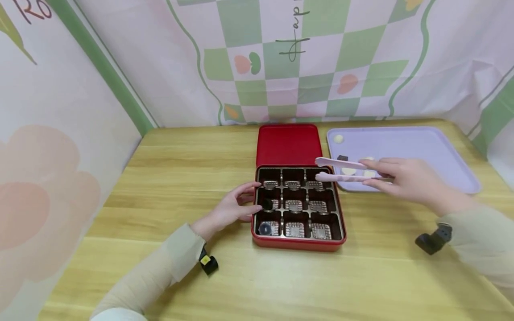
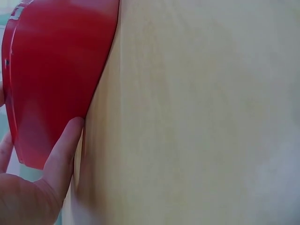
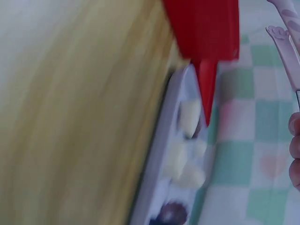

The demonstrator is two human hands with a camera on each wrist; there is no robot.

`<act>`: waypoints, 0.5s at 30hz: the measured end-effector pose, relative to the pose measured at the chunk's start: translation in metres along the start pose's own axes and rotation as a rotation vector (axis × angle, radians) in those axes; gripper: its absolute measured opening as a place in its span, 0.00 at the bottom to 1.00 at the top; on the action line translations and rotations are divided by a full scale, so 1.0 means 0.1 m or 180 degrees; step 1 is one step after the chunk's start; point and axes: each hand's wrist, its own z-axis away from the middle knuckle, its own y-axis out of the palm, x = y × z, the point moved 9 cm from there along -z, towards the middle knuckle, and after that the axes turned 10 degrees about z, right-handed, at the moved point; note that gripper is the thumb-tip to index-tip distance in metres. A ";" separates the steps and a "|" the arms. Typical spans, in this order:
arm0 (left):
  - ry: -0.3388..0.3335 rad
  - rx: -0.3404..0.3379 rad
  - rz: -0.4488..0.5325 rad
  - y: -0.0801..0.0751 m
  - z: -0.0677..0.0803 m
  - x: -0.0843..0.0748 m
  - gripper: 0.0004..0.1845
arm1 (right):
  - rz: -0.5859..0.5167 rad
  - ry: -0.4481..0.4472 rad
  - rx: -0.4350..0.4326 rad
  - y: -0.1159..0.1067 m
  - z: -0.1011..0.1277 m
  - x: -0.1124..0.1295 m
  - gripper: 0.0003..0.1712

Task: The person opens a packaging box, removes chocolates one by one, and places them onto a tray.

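Looking down from the head view, the left hand (image 1: 237,206) steadies the red chocolate box (image 1: 298,207) with loosely bent fingers touching its left wall, while the right hand (image 1: 405,178) pinches pink tongs (image 1: 341,170), tips parted and empty, between box and lilac tray (image 1: 405,156); seemingly mid-filling, next needing a candy (image 1: 348,170) gripped. The left wrist view shows a thumb (image 2: 63,154) against the box side (image 2: 56,79) on the worktop (image 2: 201,112). The blurred right wrist view shows fingertips (image 3: 295,150) by the tongs
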 end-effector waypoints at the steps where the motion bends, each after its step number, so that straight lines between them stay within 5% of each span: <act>1: -0.0003 0.0012 0.0009 0.00 0.00 -0.01 0.34 | -0.0023 -0.0084 -0.0046 -0.01 -0.06 0.06 0.36; 6: 0.0004 0.0069 0.0002 0.02 0.00 -0.03 0.35 | -0.0024 -0.0365 0.0017 0.02 -0.32 0.35 0.41; 15: 0.0024 0.0188 -0.0012 0.05 0.02 -0.05 0.37 | 0.0007 -0.0542 0.0712 0.16 -0.64 0.77 0.27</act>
